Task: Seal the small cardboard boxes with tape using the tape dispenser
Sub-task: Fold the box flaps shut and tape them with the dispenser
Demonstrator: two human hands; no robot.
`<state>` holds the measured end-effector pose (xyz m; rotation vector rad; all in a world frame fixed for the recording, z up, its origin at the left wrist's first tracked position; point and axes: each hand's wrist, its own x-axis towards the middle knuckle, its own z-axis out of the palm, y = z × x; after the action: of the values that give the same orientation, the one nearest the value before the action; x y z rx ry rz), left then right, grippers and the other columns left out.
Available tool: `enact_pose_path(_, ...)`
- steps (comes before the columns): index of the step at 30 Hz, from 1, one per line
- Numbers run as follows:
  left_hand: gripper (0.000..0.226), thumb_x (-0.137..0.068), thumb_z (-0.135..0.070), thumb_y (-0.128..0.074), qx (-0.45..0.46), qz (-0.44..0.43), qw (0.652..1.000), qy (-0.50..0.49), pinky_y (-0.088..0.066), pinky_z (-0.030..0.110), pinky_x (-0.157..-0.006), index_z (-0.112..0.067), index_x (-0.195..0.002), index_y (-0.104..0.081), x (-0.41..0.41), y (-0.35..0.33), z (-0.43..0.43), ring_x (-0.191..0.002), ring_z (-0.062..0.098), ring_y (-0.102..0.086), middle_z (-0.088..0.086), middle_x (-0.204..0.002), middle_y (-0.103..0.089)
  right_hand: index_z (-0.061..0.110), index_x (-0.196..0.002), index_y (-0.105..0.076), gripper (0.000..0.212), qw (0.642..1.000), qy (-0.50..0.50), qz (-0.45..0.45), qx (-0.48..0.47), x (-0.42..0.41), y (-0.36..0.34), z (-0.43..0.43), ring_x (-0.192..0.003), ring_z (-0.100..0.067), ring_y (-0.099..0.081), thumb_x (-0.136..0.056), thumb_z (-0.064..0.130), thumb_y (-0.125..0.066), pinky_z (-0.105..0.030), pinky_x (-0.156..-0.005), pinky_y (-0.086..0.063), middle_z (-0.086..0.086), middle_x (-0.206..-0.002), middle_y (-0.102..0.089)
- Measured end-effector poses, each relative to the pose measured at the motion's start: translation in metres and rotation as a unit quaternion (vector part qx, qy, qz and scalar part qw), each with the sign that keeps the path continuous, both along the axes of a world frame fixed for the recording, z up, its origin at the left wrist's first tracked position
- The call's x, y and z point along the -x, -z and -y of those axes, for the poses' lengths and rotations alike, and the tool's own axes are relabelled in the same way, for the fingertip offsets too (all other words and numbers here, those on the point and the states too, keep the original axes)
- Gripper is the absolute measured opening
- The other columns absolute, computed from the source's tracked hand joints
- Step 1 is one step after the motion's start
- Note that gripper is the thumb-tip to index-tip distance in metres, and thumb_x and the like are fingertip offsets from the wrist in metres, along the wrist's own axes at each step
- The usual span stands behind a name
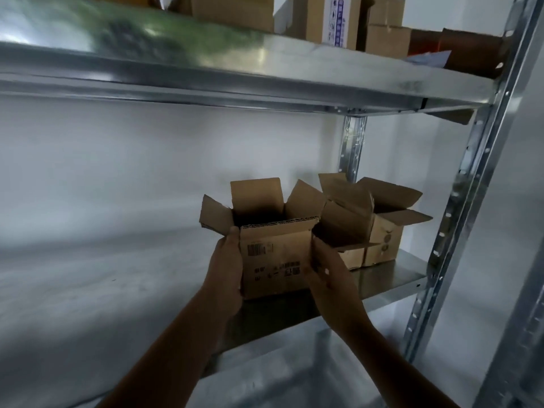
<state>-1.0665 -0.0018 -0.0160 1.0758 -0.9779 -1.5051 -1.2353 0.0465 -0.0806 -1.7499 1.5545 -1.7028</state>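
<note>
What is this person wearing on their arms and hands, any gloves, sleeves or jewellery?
Nothing that shows. The left hand and the right hand are ungloved, and both arms are uncovered as far as the picture reaches, with no sleeve edge in view. I can make out no watch, ring or wristband, though the picture is a little blurred, so a small item could be missed.

Nothing here reads clearly. The front of the open small cardboard box (276, 284) carries a barcode (260, 249) and, lower down, a row of dark printed characters (276, 270) too blurred to make out. On the top shelf (265, 69), a white carton (338, 22) shows blue print, possibly handling symbols, also illegible.
</note>
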Motion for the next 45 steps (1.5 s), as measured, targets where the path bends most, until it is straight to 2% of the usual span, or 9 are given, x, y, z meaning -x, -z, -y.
enact_pose_path(9, 0.035, -0.106, -0.046, -0.044, 0.0, -0.004, 1.0, -0.022, -0.053, 0.043, -0.081, -0.023, -0.125, -0.061, 0.033, 0.01, 0.034, -0.094, 0.019, -0.065, 0.0, -0.102, -0.071, 0.028, -0.148, -0.039, 0.072, 0.999, 0.017, -0.033, 0.003, 0.021, -0.007, 0.034, -0.122, -0.006, -0.057, -0.09, 0.07, -0.047, -0.037, -0.101, -0.054, 0.01, -0.135, -0.054)
enact_pose_path(15, 0.035, -0.107, -0.047, -0.042, 0.02, 0.012, 0.999, -0.049, -0.048, 0.035, -0.072, -0.022, -0.123, -0.06, 0.042, 0.013, 0.037, -0.092, 0.017, -0.063, 0.0, -0.101, -0.068, 0.05, -0.129, -0.039, 0.036, 0.999, -0.011, -0.041, 0.007, 0.028, -0.014, 0.038, -0.117, 0.001, -0.057, -0.101, 0.033, -0.056, -0.031, -0.103, -0.049, 0.028, -0.122, -0.053)
enact_pose_path(18, 0.045, -0.104, -0.056, -0.038, 0.029, 0.033, 0.997, -0.068, -0.05, 0.043, -0.086, -0.025, -0.127, -0.06, 0.051, 0.011, 0.032, -0.101, 0.02, -0.063, 0.002, -0.114, -0.069, 0.051, -0.119, -0.046, 0.032, 0.997, -0.024, -0.067, 0.004, 0.04, -0.018, 0.032, -0.11, 0.008, -0.059, -0.102, 0.025, -0.056, -0.021, -0.095, -0.052, 0.037, -0.112, -0.058)
enact_pose_path(22, 0.049, -0.106, -0.058, -0.03, 0.052, 0.003, 0.997, -0.056, -0.05, 0.036, -0.075, -0.024, -0.11, -0.064, 0.055, 0.002, 0.014, -0.077, 0.008, -0.072, -0.009, -0.089, -0.078, 0.036, -0.139, -0.044, 0.04, 0.995, -0.026, -0.098, 0.009, 0.056, -0.019, 0.02, -0.119, -0.003, -0.057, -0.102, 0.028, -0.055, -0.036, -0.104, -0.052, 0.016, -0.128, -0.059)
enact_pose_path(26, 0.067, -0.102, -0.064, -0.031, 0.054, 0.019, 0.995, -0.076, -0.035, 0.055, -0.114, -0.023, -0.153, -0.041, 0.046, 0.003, -0.002, -0.142, 0.024, -0.042, 0.0, -0.156, -0.045, 0.025, -0.147, -0.043, 0.056, 0.986, -0.029, -0.159, 0.033, 0.05, -0.02, 0.004, -0.128, -0.007, -0.053, -0.097, 0.05, -0.045, -0.034, -0.107, -0.049, 0.006, -0.142, -0.054)
enact_pose_path(28, 0.064, -0.104, -0.059, -0.032, 0.094, 0.086, 0.987, -0.1, -0.027, 0.047, -0.12, -0.021, -0.155, -0.04, 0.036, 0.013, -0.006, -0.146, 0.022, -0.035, -0.001, -0.16, -0.038, 0.021, -0.145, -0.047, 0.057, 0.978, -0.017, -0.199, 0.063, 0.042, -0.019, -0.002, -0.129, -0.007, -0.051, -0.097, 0.051, -0.042, -0.027, -0.108, -0.046, 0.003, -0.142, -0.056)
enact_pose_path(31, 0.054, -0.105, -0.052, -0.038, 0.177, 0.272, 0.937, -0.131, -0.033, 0.032, -0.105, -0.019, -0.143, -0.055, 0.013, 0.032, -0.017, -0.13, 0.013, -0.048, -0.002, -0.146, -0.052, 0.019, -0.143, -0.049, 0.053, 0.968, -0.047, -0.228, 0.09, 0.026, -0.015, -0.005, -0.126, 0.005, -0.04, -0.1, 0.048, -0.043, -0.011, -0.108, -0.033, 0.001, -0.141, -0.056)
enact_pose_path(37, 0.05, -0.1, -0.057, -0.043, 0.245, 0.596, 0.751, -0.142, -0.006, 0.053, -0.126, -0.038, -0.146, -0.048, -0.074, 0.047, -0.056, -0.157, 0.022, -0.005, -0.007, -0.167, -0.024, 0.035, -0.157, -0.026, 0.073, 0.929, -0.156, -0.334, -0.019, -0.043, -0.02, -0.004, -0.155, -0.011, -0.008, -0.094, 0.071, -0.019, -0.045, -0.126, -0.014, 0.008, -0.167, -0.02)
enact_pose_path(45, 0.058, -0.097, -0.065, -0.041, 0.172, 0.669, 0.675, -0.259, 0.003, 0.056, -0.125, -0.042, -0.151, -0.039, -0.219, 0.039, -0.129, -0.157, 0.023, 0.008, -0.009, -0.169, -0.011, 0.038, -0.16, -0.014, 0.066, 0.886, -0.229, -0.404, -0.015, -0.185, -0.039, -0.009, -0.155, -0.013, 0.008, -0.1, 0.064, -0.027, -0.046, -0.125, 0.004, 0.009, -0.169, -0.002)
